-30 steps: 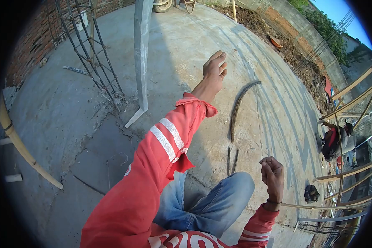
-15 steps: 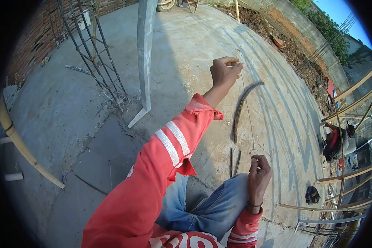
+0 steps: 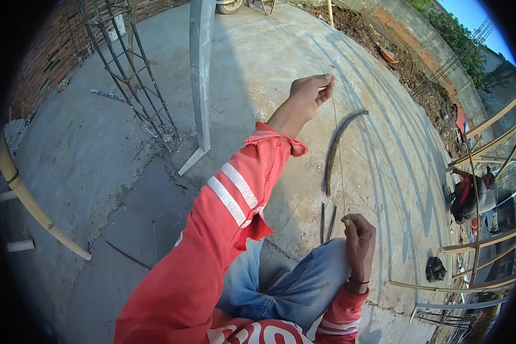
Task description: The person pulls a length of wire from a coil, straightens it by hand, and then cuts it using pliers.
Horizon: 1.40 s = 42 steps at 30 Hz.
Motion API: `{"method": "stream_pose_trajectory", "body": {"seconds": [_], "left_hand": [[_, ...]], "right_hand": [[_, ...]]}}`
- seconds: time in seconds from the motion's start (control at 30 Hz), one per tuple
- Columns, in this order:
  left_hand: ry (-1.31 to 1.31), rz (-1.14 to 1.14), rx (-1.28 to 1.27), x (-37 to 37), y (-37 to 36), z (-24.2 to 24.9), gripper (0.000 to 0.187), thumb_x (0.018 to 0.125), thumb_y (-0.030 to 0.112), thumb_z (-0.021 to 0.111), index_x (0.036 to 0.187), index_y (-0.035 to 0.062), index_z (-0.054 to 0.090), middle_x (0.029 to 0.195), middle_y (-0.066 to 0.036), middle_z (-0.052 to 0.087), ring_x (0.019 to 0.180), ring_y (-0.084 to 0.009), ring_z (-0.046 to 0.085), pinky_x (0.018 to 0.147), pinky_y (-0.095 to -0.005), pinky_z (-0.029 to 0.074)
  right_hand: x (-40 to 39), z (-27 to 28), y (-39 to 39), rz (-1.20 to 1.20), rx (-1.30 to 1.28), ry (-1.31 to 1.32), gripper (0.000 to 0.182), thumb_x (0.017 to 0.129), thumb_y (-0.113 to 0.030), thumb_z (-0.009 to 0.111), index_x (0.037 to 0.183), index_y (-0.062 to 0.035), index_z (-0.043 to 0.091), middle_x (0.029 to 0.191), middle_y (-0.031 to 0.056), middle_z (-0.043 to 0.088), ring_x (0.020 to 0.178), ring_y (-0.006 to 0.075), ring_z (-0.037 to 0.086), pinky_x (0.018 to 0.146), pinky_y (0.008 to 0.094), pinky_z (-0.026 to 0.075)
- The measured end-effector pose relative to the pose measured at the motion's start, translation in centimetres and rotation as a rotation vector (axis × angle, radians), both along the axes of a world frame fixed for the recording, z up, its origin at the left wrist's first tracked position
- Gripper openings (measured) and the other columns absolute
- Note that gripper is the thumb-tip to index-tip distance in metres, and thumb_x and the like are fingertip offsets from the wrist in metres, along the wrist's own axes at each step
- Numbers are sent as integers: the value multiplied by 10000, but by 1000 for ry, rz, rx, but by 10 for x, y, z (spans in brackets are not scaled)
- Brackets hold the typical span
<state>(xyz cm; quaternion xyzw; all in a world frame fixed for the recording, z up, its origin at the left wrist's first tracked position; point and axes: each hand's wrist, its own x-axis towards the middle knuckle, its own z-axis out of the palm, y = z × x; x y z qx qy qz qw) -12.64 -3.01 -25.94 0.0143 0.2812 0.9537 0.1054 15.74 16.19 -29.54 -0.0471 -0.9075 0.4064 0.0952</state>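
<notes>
A thin wire [image 3: 340,160] runs between my two hands above the concrete floor, bowed slightly. My left hand [image 3: 311,96], at the end of the outstretched red sleeve, has its fingers closed on the wire's far end. Close to my bent knee in blue jeans [image 3: 318,266], my right hand [image 3: 359,236] pinches the near end between thumb and fingertips. Just behind the wire, a curved bundle of dark wires [image 3: 333,150] lies on the floor. Two short dark rods [image 3: 322,222] rest beside my knee.
A rebar column cage [image 3: 131,74] and a grey metal post [image 3: 200,74] stand at the left, near a bamboo pole [image 3: 31,206]. Wooden strips [image 3: 487,243] lie at the right, where another person [image 3: 463,198] crouches. A black bag [image 3: 435,269] sits on the floor.
My left hand has shifted slightly left and turned, its fingers more curled. The wire's near end has moved a little left at my right hand, and the wire looks more bowed.
</notes>
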Motion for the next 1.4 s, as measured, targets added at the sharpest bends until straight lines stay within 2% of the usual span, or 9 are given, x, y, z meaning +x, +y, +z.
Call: {"method": "stream_pose_trajectory", "body": {"seconds": [0.2,0.3,0.4,0.53,0.63,0.73,1.07,1.2,1.4], "left_hand": [[43,-150,297,-12,-8,-6,102,875,45,632,960,-11,618,894,-59,602,782,-134,579,703,-211,530],[81,-170,253,-9,-8,-3,113,871,46,638,960,-20,614,909,-73,609,797,-136,585,703,-205,531],[87,-110,168,0,4,5,126,871,48,638,964,-33,611,931,-91,611,811,-139,590,700,-203,536],[52,-127,131,5,12,8,109,869,37,638,943,-34,604,935,-82,616,826,-139,596,707,-212,544],[-40,-116,324,3,9,6,98,873,29,632,940,-32,598,931,-82,615,827,-141,603,704,-217,553],[-50,-3,467,-5,2,4,93,881,29,624,948,-26,593,936,-95,611,829,-147,612,711,-221,564],[-5,78,503,-12,-15,15,154,878,11,617,1012,-50,571,950,-92,592,832,-164,593,724,-222,576],[306,-157,752,-23,-27,30,125,909,111,590,957,-5,588,907,-74,599,765,-148,526,629,-228,505],[320,22,255,-72,-46,15,187,909,130,610,1034,-8,590,929,-68,601,772,-123,543,620,-204,469]], "right_hand": [[2,44,44,190,-1299,-102,132,967,-150,512,931,-26,540,574,-67,334,406,9,254,365,157,203],[-10,53,48,-68,-1105,20,152,963,-147,516,933,-11,577,563,-58,376,415,19,284,380,171,220],[-19,55,50,-308,-85,72,160,946,-116,517,913,1,621,544,-48,418,429,37,318,397,195,233],[-9,64,50,238,26,-415,150,925,-80,539,875,32,626,512,-32,421,426,53,319,392,220,232],[1,72,52,601,-1024,-414,177,939,-110,551,859,45,578,539,-19,411,397,30,273,351,195,193],[0,74,50,233,-1417,-159,176,958,-104,510,862,33,564,575,-28,423,397,22,273,347,183,189],[2,33,72,-59,19,-51,142,927,-116,566,871,-16,650,595,-48,451,524,45,365,472,223,281],[-10,49,78,475,-434,-461,158,925,-126,564,878,0,648,617,-20,497,574,61,424,525,228,351],[-43,13,81,60,-51,128,130,896,-134,583,922,-24,645,704,73,636,629,174,587,592,322,466]]}}
